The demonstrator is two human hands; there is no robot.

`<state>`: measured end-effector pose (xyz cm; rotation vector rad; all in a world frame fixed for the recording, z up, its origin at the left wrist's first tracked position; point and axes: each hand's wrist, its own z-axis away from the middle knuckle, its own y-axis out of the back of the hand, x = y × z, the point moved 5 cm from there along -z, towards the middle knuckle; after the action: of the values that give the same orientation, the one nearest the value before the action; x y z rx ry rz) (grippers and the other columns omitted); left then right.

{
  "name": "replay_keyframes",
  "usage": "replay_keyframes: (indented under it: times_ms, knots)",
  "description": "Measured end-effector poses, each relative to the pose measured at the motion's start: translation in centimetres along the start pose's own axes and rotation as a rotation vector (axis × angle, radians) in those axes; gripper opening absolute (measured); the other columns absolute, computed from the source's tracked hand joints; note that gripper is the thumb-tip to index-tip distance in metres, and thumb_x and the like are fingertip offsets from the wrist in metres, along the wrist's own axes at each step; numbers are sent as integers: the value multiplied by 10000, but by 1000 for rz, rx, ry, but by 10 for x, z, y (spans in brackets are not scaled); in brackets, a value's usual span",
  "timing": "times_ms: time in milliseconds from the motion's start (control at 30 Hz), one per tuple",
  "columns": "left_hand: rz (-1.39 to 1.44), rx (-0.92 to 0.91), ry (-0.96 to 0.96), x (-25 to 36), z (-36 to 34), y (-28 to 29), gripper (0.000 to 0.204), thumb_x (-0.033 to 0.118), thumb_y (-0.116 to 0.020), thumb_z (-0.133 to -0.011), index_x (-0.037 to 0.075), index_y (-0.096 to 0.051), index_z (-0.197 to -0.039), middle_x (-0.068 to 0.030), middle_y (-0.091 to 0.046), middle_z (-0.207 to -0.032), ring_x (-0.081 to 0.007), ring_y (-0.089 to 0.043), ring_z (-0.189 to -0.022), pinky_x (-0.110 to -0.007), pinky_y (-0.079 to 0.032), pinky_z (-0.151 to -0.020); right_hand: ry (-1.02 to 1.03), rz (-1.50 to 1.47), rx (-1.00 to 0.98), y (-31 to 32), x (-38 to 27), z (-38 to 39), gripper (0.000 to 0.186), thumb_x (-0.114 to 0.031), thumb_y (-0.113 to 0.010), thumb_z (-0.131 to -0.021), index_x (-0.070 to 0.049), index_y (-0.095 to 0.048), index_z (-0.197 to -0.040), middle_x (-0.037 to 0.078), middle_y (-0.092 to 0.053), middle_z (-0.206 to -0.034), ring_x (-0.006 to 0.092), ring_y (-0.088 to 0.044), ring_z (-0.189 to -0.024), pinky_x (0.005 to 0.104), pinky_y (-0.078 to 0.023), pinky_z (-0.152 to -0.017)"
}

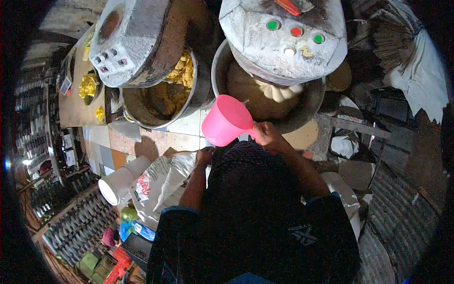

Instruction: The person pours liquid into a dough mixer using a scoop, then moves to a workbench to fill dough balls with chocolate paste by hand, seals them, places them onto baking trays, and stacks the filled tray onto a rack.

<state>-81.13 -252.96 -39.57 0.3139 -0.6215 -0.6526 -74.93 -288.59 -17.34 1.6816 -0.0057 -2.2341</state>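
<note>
Head view: the fingers of the right hand (pixel 267 136) are clamped on the handle of a pink cup (pixel 223 120), which is near the centre, just beyond the person's dark clothing. At 7 o'clock from the cup is the left hand (pixel 205 155), at the top of a white sack (pixel 163 187); whether its fingers grip the sack, I cannot tell. Two white tubs (pixel 117 183), one pushed into the other, lean at 8 o'clock, beside the sack. At 2 o'clock a large metal bowl (pixel 305 111) holds pale dough (pixel 279 93), under a mixer with coloured buttons (pixel 279 61) at 1 o'clock. At 10 o'clock a second bowl (pixel 201 94), with yellow crumbly stuff (pixel 182 71), sits below another mixer (pixel 127 47). Farther out, between 9 and 10, a tabletop (pixel 71 109) carries yellow lumps (pixel 88 86).
</note>
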Motion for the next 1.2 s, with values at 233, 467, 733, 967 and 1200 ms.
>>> replay_keyframes:
  times_ms: [233,467,733,967,1200]
  knots:
    - [29,10,47,2,7,0,361,360,-606,-797,67,-682,-994,-91,-687,-869,-184,-639,-807,-332,-489,-741,-48,-117,-72,7,-29,8,400,-354,-388,-948,-53,-538,-733,6,-436,-501,113,-427,-420,295,-338,-430]
    - [18,-7,131,-14,-2,-4,363,377,-588,-812,99,-675,-1028,-113,-682,-876,-190,-639,-810,-342,-489,-744,-152,-211,-95,2,-19,7,463,-409,-388,-946,-53,-533,-689,-4,-442,-502,100,-412,-413,293,-322,-419]
    - [-1,58,-7,-24,-13,-5,437,446,-569,-806,93,-671,-1043,-136,-679,-928,-251,-644,-867,-384,-484,-785,167,-57,63,-8,2,4,453,-388,-406,-948,-46,-548,-686,-11,-447,-510,83,-421,-457,283,-318,-435]
    - [-234,27,-53,-17,-12,-4,498,497,-537,-816,72,-663,-1043,-146,-676,-906,-265,-646,-830,-390,-484,-773,76,0,-66,-13,8,5,460,-393,-391,-950,-52,-554,-689,-13,-460,-526,80,-424,-467,276,-329,-439]
    - [-612,75,-480,2,-2,-5,459,502,-541,-809,137,-659,-1060,-135,-676,-946,-288,-646,-874,-407,-489,-776,-50,-8,30,-7,4,5,432,-363,-394,-945,-29,-575,-740,-5,-474,-539,90,-441,-478,283,-341,-447]
